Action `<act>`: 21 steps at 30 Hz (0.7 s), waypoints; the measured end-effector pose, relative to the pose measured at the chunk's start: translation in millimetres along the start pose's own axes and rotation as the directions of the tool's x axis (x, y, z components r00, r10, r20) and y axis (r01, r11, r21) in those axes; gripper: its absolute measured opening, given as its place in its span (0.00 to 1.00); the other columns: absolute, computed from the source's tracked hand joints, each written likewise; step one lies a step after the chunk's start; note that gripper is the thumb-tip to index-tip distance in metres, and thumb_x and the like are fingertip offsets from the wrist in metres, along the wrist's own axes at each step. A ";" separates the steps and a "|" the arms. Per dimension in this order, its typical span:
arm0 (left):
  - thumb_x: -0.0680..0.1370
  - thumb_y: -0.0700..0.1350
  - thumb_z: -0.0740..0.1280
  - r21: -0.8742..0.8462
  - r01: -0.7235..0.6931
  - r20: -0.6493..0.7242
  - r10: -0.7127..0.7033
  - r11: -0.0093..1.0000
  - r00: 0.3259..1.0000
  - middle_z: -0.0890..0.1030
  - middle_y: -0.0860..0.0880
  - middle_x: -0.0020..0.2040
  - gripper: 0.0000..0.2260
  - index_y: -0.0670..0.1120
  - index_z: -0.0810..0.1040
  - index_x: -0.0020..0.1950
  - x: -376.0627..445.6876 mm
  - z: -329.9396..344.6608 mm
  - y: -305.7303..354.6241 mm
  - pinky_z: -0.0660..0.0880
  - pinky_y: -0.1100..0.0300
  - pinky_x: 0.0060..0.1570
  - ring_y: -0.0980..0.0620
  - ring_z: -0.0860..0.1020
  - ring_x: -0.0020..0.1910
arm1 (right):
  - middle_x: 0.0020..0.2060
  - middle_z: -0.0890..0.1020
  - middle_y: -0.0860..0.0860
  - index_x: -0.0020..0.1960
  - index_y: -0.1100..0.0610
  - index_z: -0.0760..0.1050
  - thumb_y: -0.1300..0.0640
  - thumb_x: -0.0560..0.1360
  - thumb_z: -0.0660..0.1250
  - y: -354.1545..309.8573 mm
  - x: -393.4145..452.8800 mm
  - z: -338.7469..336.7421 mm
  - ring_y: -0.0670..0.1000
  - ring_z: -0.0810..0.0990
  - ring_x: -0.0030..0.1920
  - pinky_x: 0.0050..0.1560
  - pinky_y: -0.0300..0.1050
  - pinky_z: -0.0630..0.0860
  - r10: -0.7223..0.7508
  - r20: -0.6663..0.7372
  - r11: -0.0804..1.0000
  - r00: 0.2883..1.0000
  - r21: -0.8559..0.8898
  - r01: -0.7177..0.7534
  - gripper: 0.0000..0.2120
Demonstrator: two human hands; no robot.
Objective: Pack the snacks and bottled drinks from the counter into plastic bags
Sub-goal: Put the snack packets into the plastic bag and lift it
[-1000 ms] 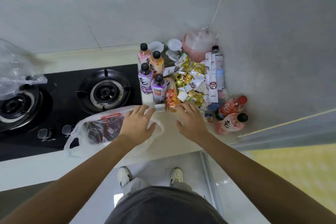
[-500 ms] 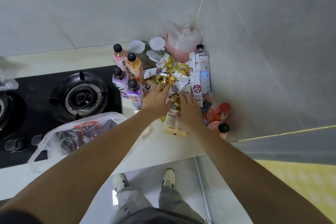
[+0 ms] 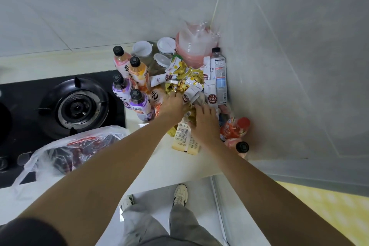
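A heap of yellow and white snack packets (image 3: 187, 82) lies in the counter's corner. My left hand (image 3: 172, 106) reaches into its near edge, fingers curled among the packets. My right hand (image 3: 205, 124) lies on the same heap, pressing a cream snack packet (image 3: 184, 139) whose lower half sticks out beneath it. Several bottled drinks (image 3: 137, 86) stand left of the heap. Two reddish bottles (image 3: 235, 129) lie on the right, and a clear water bottle (image 3: 218, 74) lies against the wall. A plastic bag (image 3: 75, 146) holding red packets lies on the counter at the left.
A black gas hob (image 3: 73, 104) takes up the counter's left side, and the bag partly overlaps it. White-lidded jars (image 3: 142, 49) and a pink container in plastic (image 3: 192, 46) stand at the back. Tiled walls close in the corner. The counter edge (image 3: 179, 179) runs below.
Both hands left the bag and the counter front and reached forward into the snack heap. The cream packet has slid toward the counter edge under my right hand. My view shifted right.
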State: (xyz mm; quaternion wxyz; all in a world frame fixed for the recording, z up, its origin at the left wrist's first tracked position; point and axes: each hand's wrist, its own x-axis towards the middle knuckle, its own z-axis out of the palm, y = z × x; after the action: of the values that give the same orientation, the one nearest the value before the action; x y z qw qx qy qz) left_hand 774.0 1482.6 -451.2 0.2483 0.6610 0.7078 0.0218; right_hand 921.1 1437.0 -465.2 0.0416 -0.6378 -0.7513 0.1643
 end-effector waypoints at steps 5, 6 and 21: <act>0.83 0.41 0.62 -0.136 0.013 -0.073 -0.023 0.991 0.997 0.69 0.39 0.69 0.17 0.39 0.67 0.71 -32.6 -10.1 -7.3 0.77 0.45 0.58 0.39 0.77 0.60 | 0.75 0.69 0.55 0.73 0.53 0.67 0.42 0.79 0.67 -7.3 -12.3 -4.5 0.60 0.64 0.76 0.71 0.59 0.72 0.043 -0.014 0.992 0.999 0.119 -0.041 0.27; 0.83 0.40 0.61 -0.139 0.007 -0.088 -0.019 0.990 0.996 0.68 0.39 0.69 0.16 0.39 0.67 0.71 -43.6 -9.7 -11.7 0.76 0.46 0.57 0.38 0.77 0.60 | 0.76 0.67 0.56 0.73 0.52 0.66 0.42 0.79 0.67 -9.4 -17.0 -5.1 0.60 0.63 0.76 0.71 0.59 0.71 0.042 -0.016 0.990 0.999 0.137 -0.039 0.27; 0.83 0.42 0.62 -0.391 0.105 -0.204 -0.197 0.914 0.959 0.72 0.44 0.62 0.14 0.42 0.71 0.68 -226.9 14.2 -115.7 0.74 0.48 0.49 0.41 0.78 0.54 | 0.67 0.74 0.55 0.72 0.55 0.71 0.41 0.75 0.72 -84.4 -92.9 5.3 0.61 0.71 0.69 0.63 0.58 0.73 -0.103 0.010 0.955 0.995 0.282 0.096 0.31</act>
State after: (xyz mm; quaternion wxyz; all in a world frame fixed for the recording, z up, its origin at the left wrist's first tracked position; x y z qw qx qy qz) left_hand 673.0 1249.1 -431.9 0.2845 0.5365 0.7642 0.2173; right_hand 857.0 1334.5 -431.2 0.1309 -0.5847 -0.7519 0.2749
